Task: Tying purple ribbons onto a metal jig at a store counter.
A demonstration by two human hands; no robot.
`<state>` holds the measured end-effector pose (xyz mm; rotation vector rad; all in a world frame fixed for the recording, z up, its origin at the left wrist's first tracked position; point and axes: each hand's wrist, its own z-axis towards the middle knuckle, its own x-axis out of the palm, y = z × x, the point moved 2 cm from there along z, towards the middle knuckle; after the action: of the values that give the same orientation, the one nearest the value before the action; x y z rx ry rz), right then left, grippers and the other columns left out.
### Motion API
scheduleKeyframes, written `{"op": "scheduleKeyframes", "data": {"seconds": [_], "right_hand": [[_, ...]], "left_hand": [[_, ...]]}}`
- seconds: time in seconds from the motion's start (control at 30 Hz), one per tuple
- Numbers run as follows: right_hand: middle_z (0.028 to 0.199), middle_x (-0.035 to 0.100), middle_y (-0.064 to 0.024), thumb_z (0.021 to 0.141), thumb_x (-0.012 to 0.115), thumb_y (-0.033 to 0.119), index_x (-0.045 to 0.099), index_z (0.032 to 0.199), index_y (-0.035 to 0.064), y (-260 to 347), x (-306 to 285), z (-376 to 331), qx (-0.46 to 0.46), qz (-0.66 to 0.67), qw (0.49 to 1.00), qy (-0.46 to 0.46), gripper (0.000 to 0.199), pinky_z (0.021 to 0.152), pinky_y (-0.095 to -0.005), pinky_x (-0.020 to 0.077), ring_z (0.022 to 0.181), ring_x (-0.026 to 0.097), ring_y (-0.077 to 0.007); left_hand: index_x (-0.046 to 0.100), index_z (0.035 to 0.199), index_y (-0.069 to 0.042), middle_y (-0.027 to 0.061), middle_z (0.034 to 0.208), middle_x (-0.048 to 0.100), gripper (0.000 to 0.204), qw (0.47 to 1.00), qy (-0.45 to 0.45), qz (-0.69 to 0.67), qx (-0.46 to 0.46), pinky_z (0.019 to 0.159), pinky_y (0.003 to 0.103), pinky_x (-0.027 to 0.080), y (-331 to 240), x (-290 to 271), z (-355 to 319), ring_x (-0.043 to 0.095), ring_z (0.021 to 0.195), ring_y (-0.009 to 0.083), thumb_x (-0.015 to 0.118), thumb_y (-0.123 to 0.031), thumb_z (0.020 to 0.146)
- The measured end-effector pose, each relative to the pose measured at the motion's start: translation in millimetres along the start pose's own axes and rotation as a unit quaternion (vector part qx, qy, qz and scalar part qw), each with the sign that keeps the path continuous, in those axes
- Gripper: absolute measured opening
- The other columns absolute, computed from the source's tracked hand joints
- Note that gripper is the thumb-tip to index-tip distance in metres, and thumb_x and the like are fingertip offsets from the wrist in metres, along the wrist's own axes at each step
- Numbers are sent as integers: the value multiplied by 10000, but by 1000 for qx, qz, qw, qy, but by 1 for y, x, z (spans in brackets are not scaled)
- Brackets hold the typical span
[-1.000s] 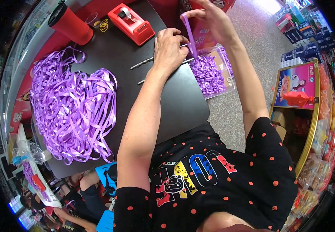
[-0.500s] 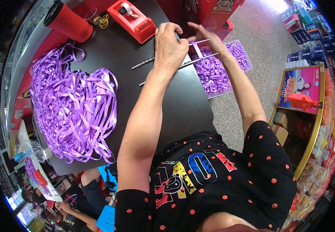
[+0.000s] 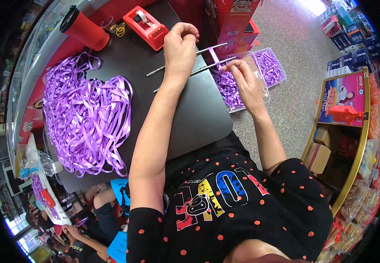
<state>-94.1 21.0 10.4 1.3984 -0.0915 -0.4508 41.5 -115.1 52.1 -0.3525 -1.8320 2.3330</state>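
Two thin metal rods (image 3: 205,68) lie nearly parallel, their far ends sticking out past the right edge of the dark table (image 3: 198,116). A short band of purple ribbon (image 3: 213,55) spans the rods. My right hand (image 3: 247,83) pinches this ribbon by the nearer rod, thumb and finger together. My left hand (image 3: 180,52) lies over the middle of the rods with its fingers curled; what they grip is hidden beneath the hand. To the left is a big tangled pile of purple ribbon (image 3: 87,118).
Below my right hand are clear plastic boxes (image 3: 263,94) with small purple ribbon pieces (image 3: 227,90). A red tape dispenser (image 3: 148,28) and red tumbler (image 3: 87,30) stand at the back. Shelves (image 3: 352,144) line the right; other people (image 3: 84,241) are at lower left.
My right hand has come down and nearer from beyond the rod ends, and now pinches the ribbon. The left hand stays over the rods. The view has shifted slightly.
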Motion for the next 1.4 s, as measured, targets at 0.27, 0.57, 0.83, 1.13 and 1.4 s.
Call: {"op": "scheduleKeyframes", "data": {"seconds": [0.27, 0.57, 0.83, 1.13, 1.4], "right_hand": [[916, 655, -154, 938, 510, 340, 549, 1053, 27, 21, -8, 21, 80, -87, 992, 37, 335, 794, -349, 477, 875, 647, -251], [825, 671, -109, 915, 542, 408, 565, 1098, 10, 9, -2, 35, 97, -48, 993, 40, 438, 729, -308, 478, 795, 633, -177], [866, 681, -74, 932, 539, 333, 599, 1058, 9, 3, -16, 36, 74, -20, 997, 26, 352, 720, -277, 482, 806, 630, -135], [1007, 686, -78, 932, 558, 181, 649, 1104, 1, 52, 5, 91, -81, -29, 996, 19, 266, 872, -251, 454, 970, 611, -121], [877, 682, -37, 881, 627, 246, 681, 1044, 4, 57, 90, 175, -71, -116, 979, 154, 296, 668, -218, 440, 728, 560, -74]], "left_hand": [[532, 1002, -11, 134, 941, 579, 210, 828, 99, -406, -373, 816, 376, 463, -11, 45, -102, 563, 875, 233, 449, -186, 919], [472, 981, -121, 38, 1021, 546, 425, 733, 2, -594, -331, 924, 381, 380, 15, 83, -94, 509, 973, 182, 226, -467, 1004], [461, 1076, -97, 43, 1025, 513, 423, 701, 13, -650, -292, 959, 434, 345, 7, 79, -97, 461, 1018, 201, 322, -483, 974], [524, 1040, -181, -20, 1013, 526, 367, 671, 12, -681, -293, 893, 403, 373, 15, 78, -103, 472, 920, 161, 420, -518, 936], [535, 989, -234, -35, 1022, 543, 317, 652, 26, -696, -300, 891, 376, 354, 14, 79, -105, 476, 894, 146, 416, -524, 941]]}}
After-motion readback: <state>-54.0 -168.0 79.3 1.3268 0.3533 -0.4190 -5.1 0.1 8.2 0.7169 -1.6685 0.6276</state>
